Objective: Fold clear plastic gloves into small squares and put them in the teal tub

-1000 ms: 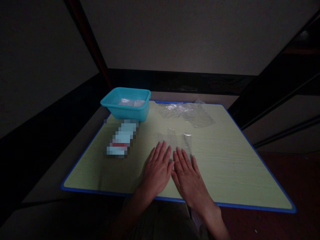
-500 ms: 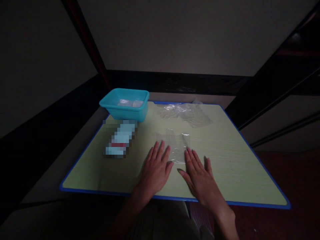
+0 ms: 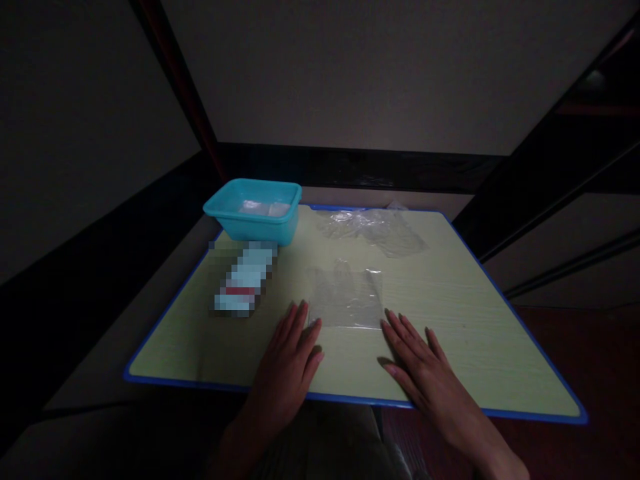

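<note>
A clear flat plastic bag (image 3: 347, 297) lies on the pale green table (image 3: 450, 313) in front of me. My left hand (image 3: 287, 360) rests flat just left of the bag's near corner, fingers stretched out. Palm down with its fingers spread, my right hand (image 3: 420, 367) lies just right of the bag's near right corner. Neither hand holds anything.
A teal plastic tub (image 3: 255, 210) with something pale inside stands at the table's far left. A blurred-out packet (image 3: 245, 279) lies in front of it. A crumpled pile of clear plastic (image 3: 373, 227) sits at the far middle. The table's blue edge (image 3: 350, 400) runs near me.
Both hands have slid apart and back toward me, off the clear bag. The bag now lies flat and uncovered between them.
</note>
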`<state>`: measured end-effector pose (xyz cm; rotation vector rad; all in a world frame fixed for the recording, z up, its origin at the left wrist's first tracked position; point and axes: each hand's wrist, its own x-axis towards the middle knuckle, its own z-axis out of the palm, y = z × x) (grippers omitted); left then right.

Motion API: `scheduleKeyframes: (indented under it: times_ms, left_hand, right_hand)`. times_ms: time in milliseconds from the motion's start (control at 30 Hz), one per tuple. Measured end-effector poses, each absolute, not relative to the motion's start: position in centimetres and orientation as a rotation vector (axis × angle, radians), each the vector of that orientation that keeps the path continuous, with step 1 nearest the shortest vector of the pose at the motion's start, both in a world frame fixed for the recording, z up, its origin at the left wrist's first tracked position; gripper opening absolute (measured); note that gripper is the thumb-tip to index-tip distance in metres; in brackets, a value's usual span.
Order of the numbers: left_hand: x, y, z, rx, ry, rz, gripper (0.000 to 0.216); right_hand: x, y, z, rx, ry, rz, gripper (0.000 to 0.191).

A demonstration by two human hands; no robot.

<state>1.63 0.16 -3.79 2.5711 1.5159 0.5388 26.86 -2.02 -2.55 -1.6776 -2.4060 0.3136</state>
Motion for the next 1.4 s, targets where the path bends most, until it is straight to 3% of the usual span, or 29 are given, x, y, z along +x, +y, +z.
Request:
scheduleKeyframes:
  times_ms: [767,1167,1400]
  left_hand:
    - [-0.7,4.3,-4.1,2.589,1.653,0.547,0.033]
    - [1.1,6.7,-2.6,2.525,1.824,0.212,0.042]
    - [1.9,7.2,-2.2,2.499,1.852,0.016,0.051]
  right_hand:
    - [23.6,-2.8,-1.1,-1.339,-2.482,0.193,0.037]
    - [17.8,-2.7,-1.3,-1.21,-2.515,0.243,0.064]
    - [15.6,-2.1,-1.8,-1.182,-2.497,0.265,0.064]
